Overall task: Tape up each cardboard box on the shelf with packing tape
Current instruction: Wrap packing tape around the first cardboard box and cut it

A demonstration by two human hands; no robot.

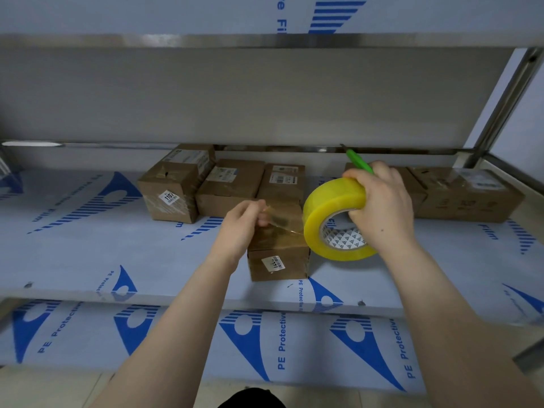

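Note:
A small cardboard box [278, 260] stands near the front of the middle shelf [88, 254]. My right hand [382, 207] grips a yellow roll of packing tape [329, 213] just right of that box, and a green-handled tool [357, 160] sticks out above its fingers. My left hand [244, 225] pinches the free end of the tape strip [282, 220], which stretches from the roll across the top of the box. Several more cardboard boxes [229, 187] sit in a row at the back of the shelf.
The shelf is metal and covered in white-and-blue protective film. An upper shelf [265, 92] hangs low over the boxes. A lower shelf [265, 348] lies below. A metal upright [500, 104] stands at the right. Two larger boxes [468, 195] sit at the back right.

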